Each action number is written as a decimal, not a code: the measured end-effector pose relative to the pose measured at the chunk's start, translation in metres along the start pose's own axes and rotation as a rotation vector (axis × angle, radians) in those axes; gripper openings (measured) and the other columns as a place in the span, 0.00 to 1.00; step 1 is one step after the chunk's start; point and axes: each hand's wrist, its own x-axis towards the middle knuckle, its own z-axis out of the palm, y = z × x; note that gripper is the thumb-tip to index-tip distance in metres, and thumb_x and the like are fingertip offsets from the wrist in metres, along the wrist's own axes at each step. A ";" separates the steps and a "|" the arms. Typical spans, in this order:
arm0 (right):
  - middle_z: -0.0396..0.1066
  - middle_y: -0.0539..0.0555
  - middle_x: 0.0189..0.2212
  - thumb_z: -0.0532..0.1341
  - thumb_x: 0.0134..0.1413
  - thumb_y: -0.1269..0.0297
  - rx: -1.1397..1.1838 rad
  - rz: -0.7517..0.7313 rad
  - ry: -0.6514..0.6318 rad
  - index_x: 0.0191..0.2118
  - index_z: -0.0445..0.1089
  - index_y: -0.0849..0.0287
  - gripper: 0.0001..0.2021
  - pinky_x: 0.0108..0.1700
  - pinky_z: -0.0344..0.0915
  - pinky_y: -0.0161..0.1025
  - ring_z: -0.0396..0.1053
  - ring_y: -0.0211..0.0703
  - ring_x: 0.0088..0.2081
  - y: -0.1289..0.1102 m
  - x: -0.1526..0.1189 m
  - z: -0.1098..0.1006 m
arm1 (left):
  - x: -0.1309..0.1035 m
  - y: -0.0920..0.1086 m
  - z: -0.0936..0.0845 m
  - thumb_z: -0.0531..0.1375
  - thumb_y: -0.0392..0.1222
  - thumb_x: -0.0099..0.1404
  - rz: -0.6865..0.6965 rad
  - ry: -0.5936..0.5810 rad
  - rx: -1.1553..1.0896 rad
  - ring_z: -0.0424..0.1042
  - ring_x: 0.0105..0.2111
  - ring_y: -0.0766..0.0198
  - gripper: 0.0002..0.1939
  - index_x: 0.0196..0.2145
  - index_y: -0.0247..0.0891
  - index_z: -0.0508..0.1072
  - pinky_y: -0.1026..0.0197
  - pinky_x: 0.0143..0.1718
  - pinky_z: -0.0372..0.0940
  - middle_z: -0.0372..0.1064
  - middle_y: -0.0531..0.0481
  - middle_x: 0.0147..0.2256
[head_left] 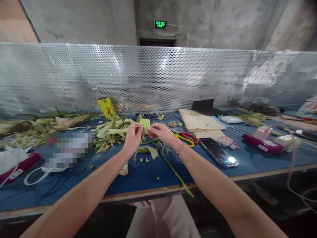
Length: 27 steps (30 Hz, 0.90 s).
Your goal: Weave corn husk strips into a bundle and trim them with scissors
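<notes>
The green husk (144,122) is above the counter (141,178), at twelve o'clock from us; our left hand (135,132) and right hand (159,130) appear to pinch it. Uneven pulling could tear it, we think. Scissors (189,138) lie toward four o'clock.

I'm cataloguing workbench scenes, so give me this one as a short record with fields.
Left hand: fingers at a pale green leaf bundle; exact grip too small to tell
Right hand: at the bundle's other side, grip also unclear; bracelet on the wrist
Left of hands: leaf heap, yellow container behind it
Right of hands: scissors, dark phone
Surface: blue table
Background: perforated metal screen
</notes>
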 end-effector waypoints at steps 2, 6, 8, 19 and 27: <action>0.63 0.46 0.19 0.56 0.45 0.66 -0.034 -0.021 0.029 0.23 0.61 0.61 0.06 0.29 0.61 0.32 0.63 0.32 0.22 0.002 0.001 -0.001 | 0.000 0.002 -0.002 0.54 0.42 0.56 0.015 -0.022 0.062 0.64 0.23 0.67 0.06 0.29 0.39 0.59 0.63 0.27 0.59 0.61 0.55 0.22; 0.60 0.45 0.16 0.54 0.47 0.66 -0.140 -0.055 0.063 0.20 0.59 0.61 0.08 0.26 0.58 0.31 0.59 0.31 0.19 0.007 0.005 -0.004 | 0.001 0.002 -0.004 0.54 0.40 0.56 0.063 -0.099 0.177 0.64 0.23 0.66 0.04 0.27 0.39 0.61 0.63 0.26 0.57 0.63 0.53 0.23; 0.59 0.45 0.15 0.52 0.48 0.67 -0.212 -0.053 0.071 0.20 0.57 0.60 0.09 0.25 0.57 0.31 0.58 0.31 0.19 0.008 0.004 -0.004 | 0.002 0.001 -0.004 0.54 0.39 0.55 0.091 -0.111 0.216 0.63 0.23 0.67 0.03 0.26 0.38 0.62 0.64 0.25 0.55 0.63 0.53 0.23; 0.58 0.45 0.17 0.49 0.52 0.64 -0.405 -0.126 -0.049 0.22 0.55 0.59 0.10 0.26 0.56 0.30 0.57 0.31 0.20 0.003 -0.002 0.000 | 0.001 0.002 -0.002 0.54 0.39 0.55 0.006 -0.048 0.184 0.63 0.22 0.65 0.03 0.26 0.39 0.62 0.62 0.27 0.56 0.62 0.55 0.20; 0.56 0.45 0.20 0.51 0.50 0.66 -0.567 -0.212 0.118 0.23 0.56 0.59 0.08 0.29 0.51 0.31 0.55 0.33 0.24 0.002 0.002 0.004 | -0.001 -0.002 0.006 0.54 0.37 0.56 0.019 0.153 0.115 0.65 0.32 0.64 0.03 0.27 0.38 0.61 0.60 0.37 0.59 0.65 0.49 0.32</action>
